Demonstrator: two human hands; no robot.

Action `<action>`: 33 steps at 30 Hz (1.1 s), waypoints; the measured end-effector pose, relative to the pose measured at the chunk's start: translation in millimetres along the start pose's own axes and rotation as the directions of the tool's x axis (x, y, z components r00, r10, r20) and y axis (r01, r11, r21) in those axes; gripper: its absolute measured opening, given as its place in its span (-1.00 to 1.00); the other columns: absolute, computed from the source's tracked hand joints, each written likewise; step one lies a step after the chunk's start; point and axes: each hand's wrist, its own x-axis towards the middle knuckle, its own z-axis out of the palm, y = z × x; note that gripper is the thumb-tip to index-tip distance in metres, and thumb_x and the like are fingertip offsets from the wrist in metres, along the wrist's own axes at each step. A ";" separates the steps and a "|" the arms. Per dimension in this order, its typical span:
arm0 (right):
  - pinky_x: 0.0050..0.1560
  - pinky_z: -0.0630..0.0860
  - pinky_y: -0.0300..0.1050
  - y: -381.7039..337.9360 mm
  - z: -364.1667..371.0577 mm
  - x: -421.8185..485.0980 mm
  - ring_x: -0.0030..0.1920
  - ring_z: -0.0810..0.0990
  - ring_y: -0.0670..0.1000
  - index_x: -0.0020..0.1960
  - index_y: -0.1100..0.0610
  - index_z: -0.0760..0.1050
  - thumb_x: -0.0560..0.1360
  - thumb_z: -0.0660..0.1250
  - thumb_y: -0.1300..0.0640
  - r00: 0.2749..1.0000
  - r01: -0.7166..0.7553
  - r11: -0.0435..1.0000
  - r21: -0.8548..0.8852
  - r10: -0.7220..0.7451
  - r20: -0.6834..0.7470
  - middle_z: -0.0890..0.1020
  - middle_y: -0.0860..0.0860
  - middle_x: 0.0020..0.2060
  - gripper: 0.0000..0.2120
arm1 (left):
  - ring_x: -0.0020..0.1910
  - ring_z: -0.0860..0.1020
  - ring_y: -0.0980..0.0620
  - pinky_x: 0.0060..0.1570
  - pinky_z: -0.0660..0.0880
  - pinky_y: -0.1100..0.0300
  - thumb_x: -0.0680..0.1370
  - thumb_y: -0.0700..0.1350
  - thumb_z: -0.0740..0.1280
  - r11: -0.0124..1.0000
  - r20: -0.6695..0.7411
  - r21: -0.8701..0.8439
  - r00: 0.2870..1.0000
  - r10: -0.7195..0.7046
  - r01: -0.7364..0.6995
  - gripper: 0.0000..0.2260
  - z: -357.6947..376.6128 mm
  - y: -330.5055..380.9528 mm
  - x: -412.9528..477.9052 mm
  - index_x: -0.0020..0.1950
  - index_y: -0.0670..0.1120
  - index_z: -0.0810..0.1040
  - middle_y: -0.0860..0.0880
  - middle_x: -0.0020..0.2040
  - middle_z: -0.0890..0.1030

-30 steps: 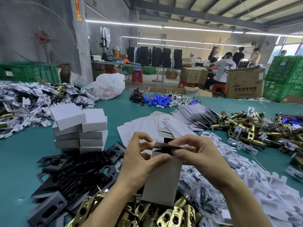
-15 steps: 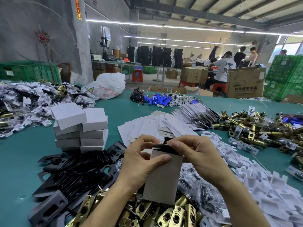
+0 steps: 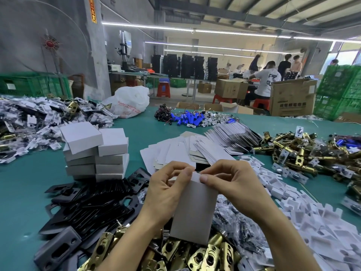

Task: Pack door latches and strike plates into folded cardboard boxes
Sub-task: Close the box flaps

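Because the top flap needs tucking shut, both hands pinch the grey cardboard box (image 3: 194, 210) upright above the table (image 3: 23, 184): left hand (image 3: 168, 190) gripping its side, right hand (image 3: 232, 184) pressing the flap, with brass latches (image 3: 207, 255) heaped below and black strike plates (image 3: 93, 204) within reach.

Factory packing floor: heaped brass latches (image 3: 304, 151), stacked crates (image 3: 340, 90), seated workers (image 3: 266, 79).
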 end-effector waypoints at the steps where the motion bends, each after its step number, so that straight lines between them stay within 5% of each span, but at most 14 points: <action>1: -0.15 0.58 -0.11 -0.4 -0.8 -0.3 -0.15 0.71 0.06 -0.15 0.10 0.70 0.44 0.50 0.20 1.000 -0.007 1.000 -0.001 0.007 0.012 0.73 0.02 -0.24 -0.98 | -0.16 0.65 0.03 -0.23 0.56 0.20 0.55 0.06 0.40 1.000 0.006 0.001 1.000 0.009 -0.009 -0.84 -0.2 0.1 0.0 -0.07 -0.01 0.67 -0.08 -0.11 0.70; 6: 0.01 0.63 -0.04 -2.0 -7.3 -1.4 -0.03 0.71 0.04 -0.04 0.11 0.71 0.47 0.48 0.19 0.992 -0.050 0.998 0.034 0.046 0.118 0.74 0.04 -0.12 -0.92 | -0.15 0.63 -0.04 -0.22 0.57 0.15 0.55 0.03 0.32 1.000 0.027 -0.001 1.000 -0.005 0.005 -0.83 -0.1 0.3 2.4 -0.13 0.01 0.66 -0.12 -0.06 0.69; 12: 0.13 0.61 0.11 -2.6 -12.7 -3.4 0.00 0.69 0.16 -0.06 0.06 0.70 0.40 0.52 0.35 0.968 -0.126 0.992 0.003 0.123 0.219 0.72 0.02 -0.04 -0.77 | -0.25 0.54 -0.02 -0.28 0.45 0.12 0.46 0.27 0.33 0.999 0.066 0.036 0.998 0.014 -0.016 -0.63 1.7 1.1 -1.0 -0.20 -0.05 0.57 -0.16 -0.10 0.65; 16: 0.06 0.65 -0.01 -3.1 -13.2 -2.5 0.00 0.70 0.18 -0.05 0.11 0.70 0.42 0.50 0.36 0.970 -0.103 0.994 0.024 0.095 0.222 0.72 0.07 -0.05 -0.80 | -0.16 0.65 -0.06 -0.18 0.53 0.13 0.41 0.16 0.44 0.997 0.069 0.062 0.997 0.046 -0.050 -0.75 2.0 0.2 -0.1 -0.23 0.00 0.54 -0.04 -0.03 0.69; 21: 0.09 0.63 0.14 -1.5 -7.9 -2.4 -0.02 0.71 0.20 -0.06 0.15 0.71 0.46 0.45 0.37 0.985 -0.074 0.996 0.042 0.067 0.160 0.74 0.10 -0.10 -0.84 | -0.06 0.66 0.00 -0.15 0.58 0.13 0.42 0.20 0.45 0.989 0.190 0.138 0.979 -0.074 0.048 -0.71 0.6 -0.9 -2.3 0.03 0.08 0.60 -0.01 -0.02 0.68; 25: 0.07 0.63 0.17 -2.4 -4.9 -2.1 -0.02 0.71 0.14 -0.06 0.10 0.71 0.46 0.47 0.30 0.991 -0.039 0.998 0.055 0.031 0.127 0.74 0.07 -0.10 -0.86 | -0.03 0.66 0.02 -0.10 0.63 0.10 0.50 0.10 0.39 0.993 0.170 0.114 0.984 -0.043 0.024 -0.78 1.9 4.2 -0.9 0.00 -0.02 0.63 -0.03 -0.03 0.69; 28: 0.02 0.66 0.06 -2.5 -4.2 -1.1 -0.07 0.71 0.06 -0.08 0.12 0.68 0.44 0.48 0.27 0.999 0.001 0.996 0.087 -0.004 0.043 0.73 0.09 -0.16 -0.90 | -0.15 0.68 -0.01 -0.26 0.64 0.06 0.45 0.11 0.43 0.994 0.124 0.064 0.988 -0.093 0.086 -0.81 2.4 10.7 -0.1 0.03 0.13 0.58 -0.04 -0.08 0.68; 31: -0.16 0.65 -0.08 -3.6 -7.5 1.1 -0.18 0.69 0.02 -0.11 0.08 0.67 0.35 0.50 0.19 0.993 0.040 0.977 0.209 -0.016 -0.116 0.71 0.12 -0.20 -0.88 | -0.14 0.69 0.02 -0.25 0.63 0.13 0.35 0.17 0.51 0.971 0.145 0.122 0.964 -0.223 0.207 -0.52 -1.9 18.4 2.2 0.22 0.33 0.47 -0.04 -0.04 0.67; 33: -0.25 0.62 -0.18 -3.7 -10.3 2.4 -0.21 0.70 0.00 -0.15 0.06 0.68 0.31 0.47 0.13 0.976 0.047 0.943 0.331 0.027 -0.216 0.72 0.10 -0.22 -0.88 | -0.18 0.70 -0.03 -0.28 0.64 0.09 0.33 0.26 0.55 0.929 0.197 0.214 0.918 -0.343 0.302 -0.49 -8.2 26.0 4.8 0.21 0.19 0.50 0.00 -0.08 0.68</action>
